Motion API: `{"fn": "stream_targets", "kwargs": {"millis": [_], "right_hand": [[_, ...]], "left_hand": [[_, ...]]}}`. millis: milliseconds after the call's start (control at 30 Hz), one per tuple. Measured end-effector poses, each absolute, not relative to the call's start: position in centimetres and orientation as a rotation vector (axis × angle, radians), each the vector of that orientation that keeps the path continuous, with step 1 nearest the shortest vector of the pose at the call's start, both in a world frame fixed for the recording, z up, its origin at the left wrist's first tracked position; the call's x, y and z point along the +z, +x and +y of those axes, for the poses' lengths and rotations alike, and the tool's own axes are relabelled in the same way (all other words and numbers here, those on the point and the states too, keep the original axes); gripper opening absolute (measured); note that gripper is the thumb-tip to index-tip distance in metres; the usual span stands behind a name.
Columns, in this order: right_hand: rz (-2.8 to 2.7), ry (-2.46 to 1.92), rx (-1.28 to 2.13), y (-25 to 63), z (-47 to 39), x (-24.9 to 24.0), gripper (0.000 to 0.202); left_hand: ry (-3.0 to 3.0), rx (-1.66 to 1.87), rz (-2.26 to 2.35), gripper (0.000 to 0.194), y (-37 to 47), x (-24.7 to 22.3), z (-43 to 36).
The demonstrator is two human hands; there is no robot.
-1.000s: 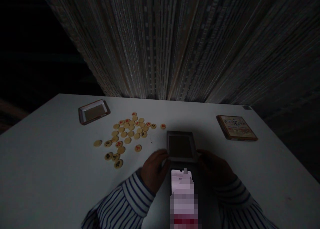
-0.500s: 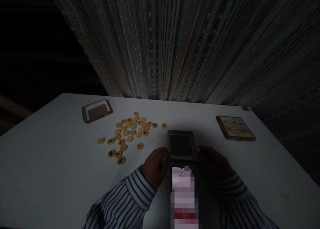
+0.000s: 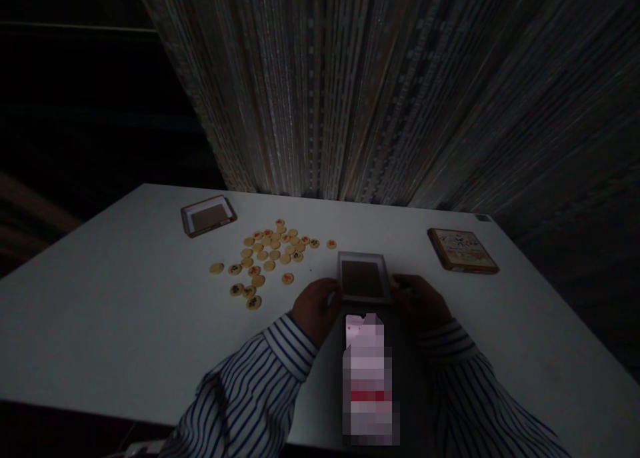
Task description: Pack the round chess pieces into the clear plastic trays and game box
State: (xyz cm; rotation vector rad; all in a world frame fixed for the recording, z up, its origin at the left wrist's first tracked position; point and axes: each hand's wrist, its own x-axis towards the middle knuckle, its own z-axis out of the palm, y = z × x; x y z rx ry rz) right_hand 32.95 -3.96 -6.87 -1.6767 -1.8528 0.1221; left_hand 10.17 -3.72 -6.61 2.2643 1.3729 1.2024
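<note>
A shallow open box (image 3: 363,279) with pale walls and a brown bottom rests on or just above the white table. My left hand (image 3: 316,309) is closed on its left edge, thumb and fingers pinched together. At the opposite side, my right hand (image 3: 423,303) grips the right edge, its fingers partly lost in the dark. A lit phone (image 3: 355,325), mostly blurred out, lies below the box between my forearms. Left of the box, round Chinese chess pieces (image 3: 270,255) are scattered, some with red or black characters and others plain side up.
Another open box (image 3: 209,217) stands at the table's (image 3: 100,311) back left. On the right lies a closed box with a printed lid (image 3: 463,250). A small dark patch (image 3: 483,218) marks the far right corner. A striped string curtain (image 3: 340,98) hangs behind the table.
The view has shifted, bringing the table's front edge into sight. Both hands stay at the box's sides, and the right fingers appear closer to its edge. The chess pieces lie as before.
</note>
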Motion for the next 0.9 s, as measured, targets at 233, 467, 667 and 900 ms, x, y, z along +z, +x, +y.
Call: {"fn": "stream_targets", "kwargs": {"millis": [233,467,667,900], "right_hand": [[-1.854,-1.581,0.042,33.1,-3.8,-7.1,0.032],[-1.854,-1.492,-0.037,33.1,-3.6,-7.0,0.026],[-1.844,-1.446,-0.074,32.4,-3.9,-6.6,0.023],[-1.819,-1.434,-0.113,32.2,-4.2,-6.2,0.024]], "left_hand": [[2.220,1.312,1.317,0.014,9.9,-5.8,-4.3],[2.208,1.330,1.377,0.016,8.3,-4.3,-6.1],[2.216,1.374,1.454,0.017,6.3,-2.7,-7.3],[2.149,1.388,1.565,0.017,3.5,-1.8,-7.8]]}}
